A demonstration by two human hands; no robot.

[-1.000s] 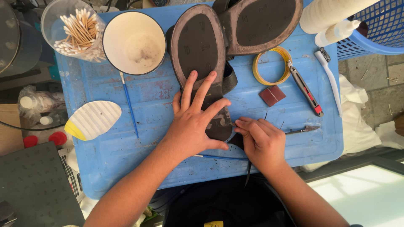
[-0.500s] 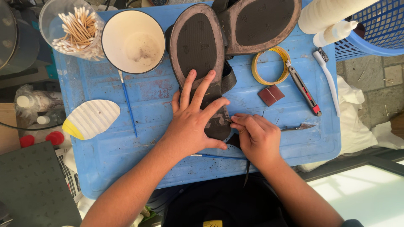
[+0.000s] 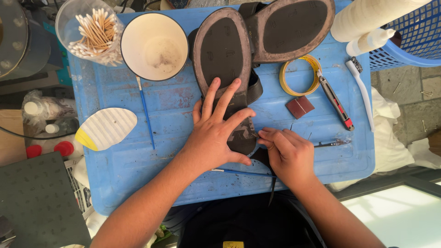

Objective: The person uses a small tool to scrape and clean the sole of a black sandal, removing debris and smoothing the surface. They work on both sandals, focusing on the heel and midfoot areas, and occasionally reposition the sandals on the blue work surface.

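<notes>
Blue plastic table [image 3: 138,151] carries an upturned sandal [image 3: 225,69] at its middle; left hand [image 3: 216,133] presses flat, fingers spread, steadying it; right hand [image 3: 287,154] pinches at the heel edge.

A dark sandal [image 3: 224,59] lies sole-up on the blue tabletop [image 3: 138,151], toe pointing away, its heel end worn and pale-scuffed. A thin metal tool [image 3: 331,143], perhaps an awl, lies just beside the heel.

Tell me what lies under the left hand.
The left hand presses flat on the heel end of a sole-up sandal lying on the blue lid. The sole beneath the palm is covered; the right hand works at its edge.
</notes>
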